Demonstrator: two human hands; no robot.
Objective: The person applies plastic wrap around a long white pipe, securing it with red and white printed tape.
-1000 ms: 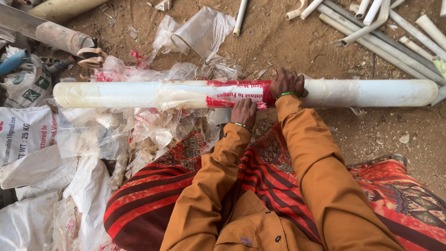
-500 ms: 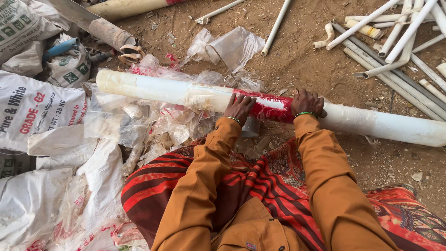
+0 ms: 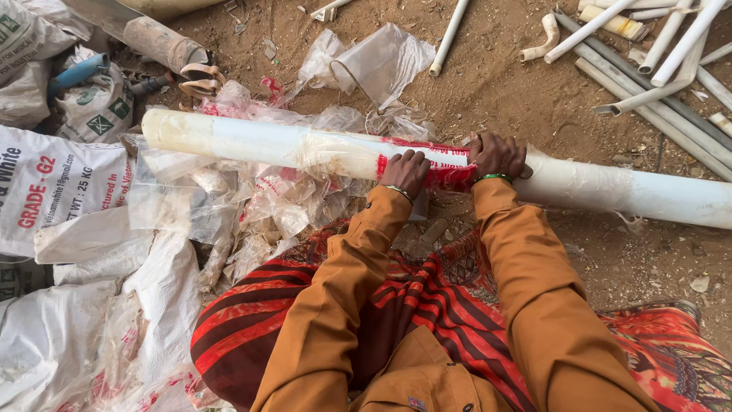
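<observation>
Gripping white pipe [image 3: 305, 149], left hand [image 3: 406, 171], right hand [image 3: 497, 155], unchanged hold, pipe more tilted.

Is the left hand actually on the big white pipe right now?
Touching. The head view shows the left hand pressed onto the white pipe at its red wrapper, fingers curled over it with no gap. The right hand grips the pipe beside it.

The person wears a top with long orange-brown sleeves that reach down to both wrists. The cloth looks soft and has folds in it. A thin green bangle [image 3: 492, 178] sits on the right wrist, just behind the right hand [image 3: 497, 155]. A thin shiny bangle [image 3: 396, 191] sits on the left wrist, behind the left hand [image 3: 406, 171]. A small button shows low on the front of the top.
</observation>
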